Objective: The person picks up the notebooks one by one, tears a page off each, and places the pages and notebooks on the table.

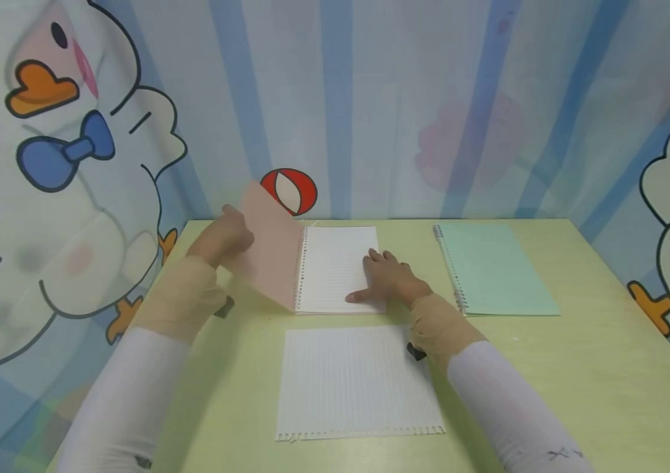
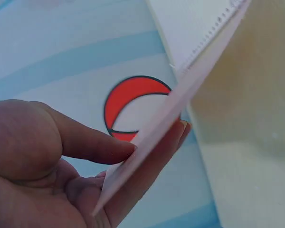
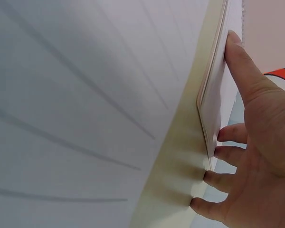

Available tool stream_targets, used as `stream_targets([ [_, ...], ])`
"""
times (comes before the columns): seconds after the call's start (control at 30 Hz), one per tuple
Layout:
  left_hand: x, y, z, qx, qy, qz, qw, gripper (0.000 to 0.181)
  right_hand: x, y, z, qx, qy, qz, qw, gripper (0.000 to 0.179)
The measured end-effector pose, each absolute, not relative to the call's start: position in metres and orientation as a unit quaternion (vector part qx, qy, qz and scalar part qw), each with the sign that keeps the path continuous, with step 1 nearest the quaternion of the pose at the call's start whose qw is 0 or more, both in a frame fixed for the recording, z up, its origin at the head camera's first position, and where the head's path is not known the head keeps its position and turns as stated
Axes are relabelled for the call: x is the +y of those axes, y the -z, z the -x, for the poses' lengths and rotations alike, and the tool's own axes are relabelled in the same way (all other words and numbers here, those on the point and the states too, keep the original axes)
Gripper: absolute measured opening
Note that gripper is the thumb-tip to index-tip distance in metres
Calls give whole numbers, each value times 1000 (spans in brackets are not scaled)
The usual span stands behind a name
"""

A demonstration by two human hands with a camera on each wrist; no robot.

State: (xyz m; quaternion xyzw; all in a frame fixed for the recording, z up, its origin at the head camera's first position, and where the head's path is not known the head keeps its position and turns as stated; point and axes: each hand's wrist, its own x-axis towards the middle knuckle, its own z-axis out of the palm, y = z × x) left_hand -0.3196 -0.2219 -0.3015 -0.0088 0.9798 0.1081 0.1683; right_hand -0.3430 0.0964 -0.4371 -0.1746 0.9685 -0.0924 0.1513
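A spiral notebook with lined white pages [image 1: 337, 269] lies at the middle back of the table, its pink cover [image 1: 270, 249] lifted up on the left. My left hand [image 1: 225, 236] pinches the outer edge of that cover between thumb and fingers, as the left wrist view shows close up. Spread over the right side of the pages, my right hand [image 1: 391, 279] rests with thumb and fingertips at the page edge. In front of the notebook lies a loose lined sheet [image 1: 358, 381] with a ragged torn edge towards me.
To the right lies a closed spiral notebook with a mint green cover [image 1: 497, 269]. A cartoon-printed cloth [image 1: 370, 112] hangs behind the pale yellow table [image 1: 595, 394] and along its sides.
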Motion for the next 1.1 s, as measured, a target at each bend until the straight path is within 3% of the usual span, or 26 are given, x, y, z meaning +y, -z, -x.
stream_targets([
  [0.37,-145,273,313,969,-210,22,126,82,98,443,347,969,83,173,155,117],
  [0.47,-121,272,311,975,-196,17,108,76,98,443,347,969,79,179,152,117],
  [0.63,-84,283,308,991,-114,-21,65,60,99,440,346,969,72,190,143,115],
  [0.8,-51,299,308,996,-56,-56,35,62,100,437,341,968,83,195,137,113],
  [1.1,-16,328,303,991,-121,-54,19,53,105,432,335,962,123,209,122,114],
])
